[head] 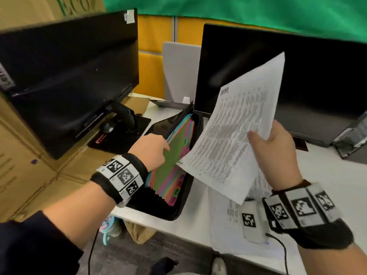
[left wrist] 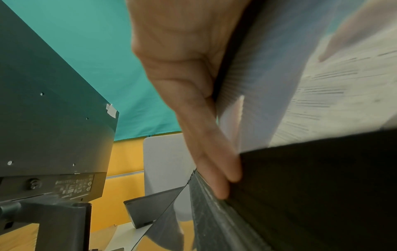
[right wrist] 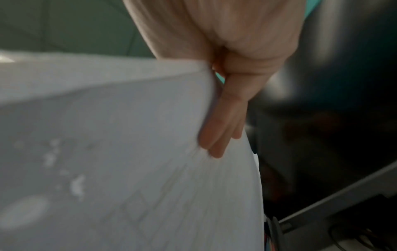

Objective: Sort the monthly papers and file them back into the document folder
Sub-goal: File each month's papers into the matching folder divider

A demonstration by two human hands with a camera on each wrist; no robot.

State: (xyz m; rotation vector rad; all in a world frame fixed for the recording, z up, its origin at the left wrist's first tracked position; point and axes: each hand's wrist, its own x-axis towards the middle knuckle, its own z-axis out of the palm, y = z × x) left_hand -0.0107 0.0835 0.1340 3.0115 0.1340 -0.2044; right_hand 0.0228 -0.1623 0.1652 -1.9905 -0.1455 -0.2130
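A black expanding document folder [head: 179,207] lies open on the white desk, its coloured dividers [head: 172,165] fanned out. My left hand [head: 166,146] reaches in from the left; its straight fingers [left wrist: 206,135] press between the dividers and hold them apart beside the folder [left wrist: 311,195]. My right hand [head: 262,140] holds a printed paper [head: 234,139] tilted in the air just right of the folder, thumb on top. In the right wrist view its fingers [right wrist: 223,122] lie behind the paper [right wrist: 128,152]. More printed papers [head: 234,209] lie flat on the desk below it.
Two dark monitors stand behind, one at left [head: 69,76] on a black stand and one at right [head: 307,86]. Cardboard boxes [head: 23,165] fill the left side. A silver bag [head: 353,135] sits far right on the desk [head: 327,185]. The desk's front edge is near.
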